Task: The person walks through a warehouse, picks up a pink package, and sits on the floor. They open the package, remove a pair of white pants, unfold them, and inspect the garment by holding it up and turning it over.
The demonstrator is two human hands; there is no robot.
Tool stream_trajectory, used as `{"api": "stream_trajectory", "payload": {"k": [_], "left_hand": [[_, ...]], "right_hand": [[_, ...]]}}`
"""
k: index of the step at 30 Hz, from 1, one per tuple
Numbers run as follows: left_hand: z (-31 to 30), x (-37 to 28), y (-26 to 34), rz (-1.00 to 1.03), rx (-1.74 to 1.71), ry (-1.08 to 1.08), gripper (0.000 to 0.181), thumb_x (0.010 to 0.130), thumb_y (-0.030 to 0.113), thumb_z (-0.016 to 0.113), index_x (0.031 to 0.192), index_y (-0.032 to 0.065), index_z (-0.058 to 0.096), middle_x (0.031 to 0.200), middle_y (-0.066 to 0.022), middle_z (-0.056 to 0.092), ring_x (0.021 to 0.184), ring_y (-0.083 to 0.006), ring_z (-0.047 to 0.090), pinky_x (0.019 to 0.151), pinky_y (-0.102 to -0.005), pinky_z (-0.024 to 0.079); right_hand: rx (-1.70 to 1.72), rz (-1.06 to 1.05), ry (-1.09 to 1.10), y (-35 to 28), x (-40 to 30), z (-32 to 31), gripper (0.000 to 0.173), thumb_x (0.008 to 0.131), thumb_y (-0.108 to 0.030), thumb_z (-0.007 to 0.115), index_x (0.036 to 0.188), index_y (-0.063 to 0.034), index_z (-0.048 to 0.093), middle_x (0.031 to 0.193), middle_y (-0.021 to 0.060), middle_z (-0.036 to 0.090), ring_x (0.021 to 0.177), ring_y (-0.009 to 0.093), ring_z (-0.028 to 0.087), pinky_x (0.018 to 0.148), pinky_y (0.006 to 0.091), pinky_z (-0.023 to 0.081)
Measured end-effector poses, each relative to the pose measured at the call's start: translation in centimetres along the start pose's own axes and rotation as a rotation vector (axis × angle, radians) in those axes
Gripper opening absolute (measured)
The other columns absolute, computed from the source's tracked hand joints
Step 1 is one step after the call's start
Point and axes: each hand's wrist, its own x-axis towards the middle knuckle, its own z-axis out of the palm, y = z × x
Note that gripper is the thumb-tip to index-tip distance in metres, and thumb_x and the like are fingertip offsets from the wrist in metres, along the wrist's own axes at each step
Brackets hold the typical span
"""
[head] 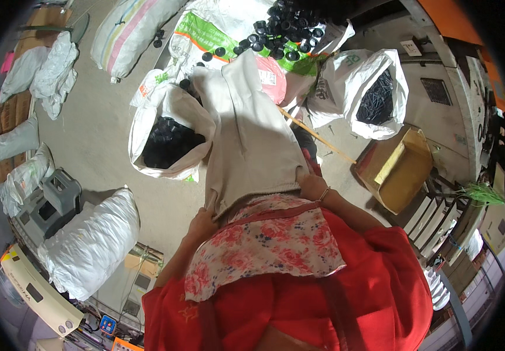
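A beige cloth garment (252, 127) with a ribbed edge hangs spread out in front of me. My left hand (202, 226) grips its edge at the lower left corner, and my right hand (311, 185), with a bracelet at the wrist, grips the opposite corner. The garment's far end reaches a pile of black plastic caps (285, 33) on a printed white sack (199, 28). Left of the cloth stands an open white sack (136, 145) of black parts. Farther right, another open white sack (353, 114) holds thin dark pieces. A floral apron (270, 243) covers my front.
A cardboard box (415, 175) sits at right, with a wooden stick (318, 136) reaching towards it. Full white sacks (98, 245) and a grey plastic stool (61, 193) are at left. A striped sack (125, 39) lies farther off. Machinery (39, 291) stands at lower left.
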Motion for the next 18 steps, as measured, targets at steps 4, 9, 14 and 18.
{"api": "stream_trajectory", "payload": {"k": [4,9,14,18], "left_hand": [[-0.2,-0.7,1.2,-0.022,-0.003,-0.014,0.032,0.073,0.027,0.06,0.094,0.0026,0.062,0.097,-0.0219,0.053,0.093,-0.0368,0.052,0.079,-0.0418,0.044],[1.8,0.8,-0.8,0.355,0.069,0.181,0.031,0.071,0.027,0.063,0.085,-0.0006,0.063,0.096,-0.0195,0.054,0.095,-0.0361,0.048,0.078,-0.0417,0.044],[2.8,1.8,-0.8,0.238,-0.051,0.026,0.033,0.071,0.026,0.062,0.091,-0.0012,0.059,0.094,-0.0211,0.055,0.091,-0.0386,0.051,0.078,-0.0433,0.043],[1.4,1.1,1.4,0.05,-0.073,-0.124,0.034,0.074,0.026,0.058,0.095,-0.0011,0.056,0.091,-0.0244,0.058,0.087,-0.0414,0.055,0.078,-0.0459,0.043]], "right_hand": [[-0.087,-0.074,0.124,0.4,0.1,0.8,0.044,0.068,-0.025,0.063,0.098,0.0051,0.051,0.089,0.0256,0.057,0.085,0.037,0.057,0.074,0.0414,0.048],[-0.115,-0.048,0.12,-1.4,-1.9,-2.3,0.033,0.068,-0.022,0.062,0.087,0.0043,0.058,0.081,0.0232,0.062,0.078,0.036,0.062,0.07,0.0413,0.05],[-0.152,0.01,0.026,-0.8,-1.7,-2.2,0.026,0.067,-0.017,0.059,0.083,0.0024,0.061,0.082,0.0224,0.062,0.078,0.034,0.062,0.069,0.0412,0.05],[-0.173,-0.02,-0.016,-0.1,-1.6,-2.1,0.023,0.068,-0.015,0.057,0.083,0.0022,0.061,0.081,0.0218,0.062,0.078,0.034,0.062,0.068,0.0407,0.05]]}}
